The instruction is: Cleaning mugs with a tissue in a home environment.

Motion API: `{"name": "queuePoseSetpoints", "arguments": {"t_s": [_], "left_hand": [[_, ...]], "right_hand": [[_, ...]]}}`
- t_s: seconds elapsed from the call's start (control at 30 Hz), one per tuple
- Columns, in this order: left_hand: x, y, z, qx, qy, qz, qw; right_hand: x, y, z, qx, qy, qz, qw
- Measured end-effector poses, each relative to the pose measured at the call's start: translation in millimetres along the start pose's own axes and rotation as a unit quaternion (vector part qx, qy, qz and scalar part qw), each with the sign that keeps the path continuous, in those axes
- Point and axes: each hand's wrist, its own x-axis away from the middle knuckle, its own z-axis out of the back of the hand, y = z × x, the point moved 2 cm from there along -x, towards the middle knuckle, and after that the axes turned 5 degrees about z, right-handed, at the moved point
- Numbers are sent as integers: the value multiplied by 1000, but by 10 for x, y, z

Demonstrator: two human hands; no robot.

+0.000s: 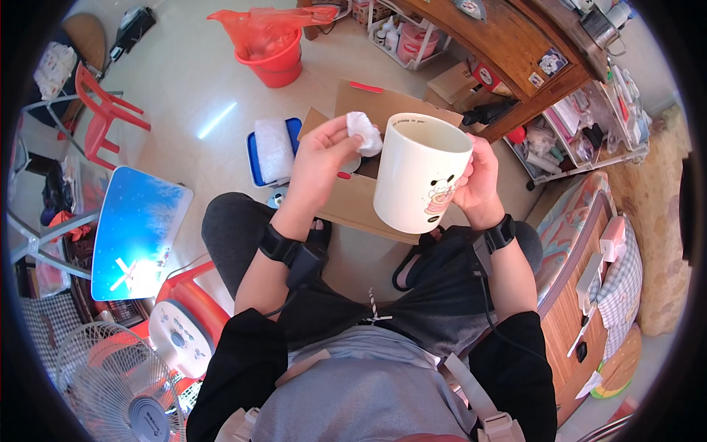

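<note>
L hand pinches crumpled white tissue; R hand clamped on tall cream cylindrical mug, midair over rt edge of open brown cardboard box. Prob. ceramic: rigid, heavyish, slick, breakable; best held rt side + base.

Filmed from the wearer's head through a wide fisheye, looking steeply down past the grey shirt and lap to the floor ahead. Sits pretty close to the left hand and right hand mid-frame. Bends straight lines out toward the edges, maybe fudging shapes there.
</note>
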Motion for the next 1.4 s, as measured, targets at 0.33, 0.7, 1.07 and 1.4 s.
{"name": "queuePoseSetpoints", "arguments": {"t_s": [0.33,0.7,1.07,1.4], "left_hand": [[27,-22,-24,-35,-104,46,993],[10,-26,-12,-96,-61,25,993],[79,-9,-96,-69,-49,69,994],[49,108,-64,-151,-33,-131,979]], "right_hand": [[-18,-3,-56,315,73,149,934],[93,49,-380,676,144,290,662],[96,-21,-490,792,107,354,486],[137,61,-516,780,46,308,543]]}}
